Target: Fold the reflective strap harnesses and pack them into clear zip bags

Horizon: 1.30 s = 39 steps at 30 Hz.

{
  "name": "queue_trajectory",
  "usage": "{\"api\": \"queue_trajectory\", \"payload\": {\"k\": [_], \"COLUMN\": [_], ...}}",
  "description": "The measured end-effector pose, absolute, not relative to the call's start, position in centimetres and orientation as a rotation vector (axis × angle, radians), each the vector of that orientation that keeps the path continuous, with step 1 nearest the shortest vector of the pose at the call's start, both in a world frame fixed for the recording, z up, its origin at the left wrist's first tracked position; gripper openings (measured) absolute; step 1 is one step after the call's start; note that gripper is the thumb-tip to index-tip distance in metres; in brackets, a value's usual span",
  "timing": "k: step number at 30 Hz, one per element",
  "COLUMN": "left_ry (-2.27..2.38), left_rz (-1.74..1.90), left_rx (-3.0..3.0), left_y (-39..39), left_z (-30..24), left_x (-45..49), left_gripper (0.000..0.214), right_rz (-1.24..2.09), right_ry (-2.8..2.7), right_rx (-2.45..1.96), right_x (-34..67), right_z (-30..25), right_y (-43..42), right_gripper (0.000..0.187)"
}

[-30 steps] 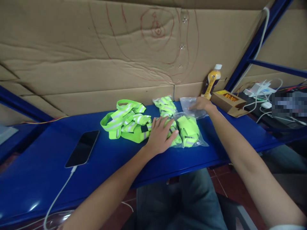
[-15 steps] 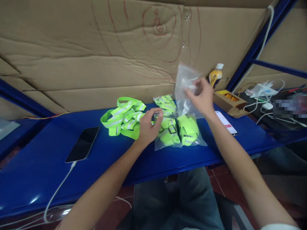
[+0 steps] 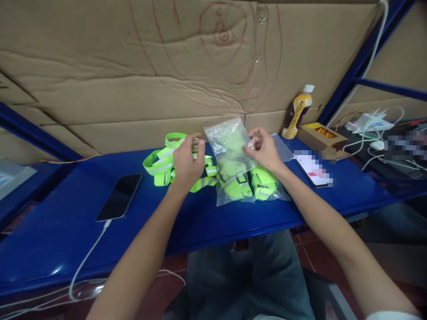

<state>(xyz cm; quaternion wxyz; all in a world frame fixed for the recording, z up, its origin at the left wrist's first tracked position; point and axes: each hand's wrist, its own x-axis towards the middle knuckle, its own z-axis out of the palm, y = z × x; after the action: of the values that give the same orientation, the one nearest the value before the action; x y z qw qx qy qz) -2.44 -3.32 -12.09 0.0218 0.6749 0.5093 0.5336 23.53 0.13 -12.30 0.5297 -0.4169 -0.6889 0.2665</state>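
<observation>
Bag [image 3: 228,143] shifted leftward in right hand [image 3: 265,152], left hand [image 3: 189,161] farther over straps [image 3: 159,167]

My blue table [image 3: 213,224] carries, from left to right, a dark phone [image 3: 119,195], tangled fluorescent straps [image 3: 160,169], bagged fluorescent bundles [image 3: 264,183], some clear plastic [image 3: 283,147], a yellow bottle [image 3: 297,113], a bright-screened phone [image 3: 311,169] and a cardboard box [image 3: 312,137].

The lone camera looked forward and down from the person's head, close above the lap [image 3: 276,275] and the blue surface [image 3: 76,191], with the left hand [image 3: 187,162] and right hand [image 3: 266,150] near mid-frame and the cardboard wall [image 3: 100,66] across the top.
</observation>
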Motion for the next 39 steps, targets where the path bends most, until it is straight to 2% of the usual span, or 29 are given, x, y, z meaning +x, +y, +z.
{"api": "queue_trajectory", "payload": {"k": [3,6,12,14,21,27,32,36,39], "left_ry": [1.823,1.704,1.602,1.669,1.828,1.808,1.770,1.822,1.963], "left_rz": [1.232,0.829,0.363,0.263,0.340,0.272,0.232,0.316,0.582], "left_rx": [2.409,2.678,2.916,2.872,2.795,2.825,2.797,2.711,2.640], "left_y": [-2.5,-2.5,-3.3,-3.3,-3.1,-3.2,-3.0,-3.0,-3.1], "left_z": [-12.0,-11.9,-12.3,-12.7,-12.7,-12.3,-12.5,-12.3,-11.7], "left_x": [-4.3,-5.3,-6.3,-6.2,-5.2,-5.2,-6.2,-6.3,-5.9], "left_gripper": [0.030,0.033,0.062,0.059,0.037,0.041,0.059,0.044,0.042], "right_rz": [0.402,0.211,0.185,0.183,0.174,0.176,0.175,0.192,0.184], "right_ry": [-1.800,-1.880,-1.871,-1.887,-1.881,-1.862,-1.895,-1.877,-1.820], "right_rx": [-1.267,-1.498,-1.589,-1.578,-1.467,-1.437,-1.439,-1.427,-1.428], "right_x": [24.0,24.3,24.8,24.6,24.3,24.8,24.7,24.7,25.2], "right_z": [-12.3,-11.7,-10.7,-10.9,-11.0,-10.7,-10.9,-10.5,-10.1], "right_y": [0.0,-0.7,-1.0,-1.0,-1.1,-0.9,-0.9,-0.9,-0.9], "right_gripper": [0.029,0.022,0.023,0.022,0.019,0.014,0.016,0.015,0.015]}}
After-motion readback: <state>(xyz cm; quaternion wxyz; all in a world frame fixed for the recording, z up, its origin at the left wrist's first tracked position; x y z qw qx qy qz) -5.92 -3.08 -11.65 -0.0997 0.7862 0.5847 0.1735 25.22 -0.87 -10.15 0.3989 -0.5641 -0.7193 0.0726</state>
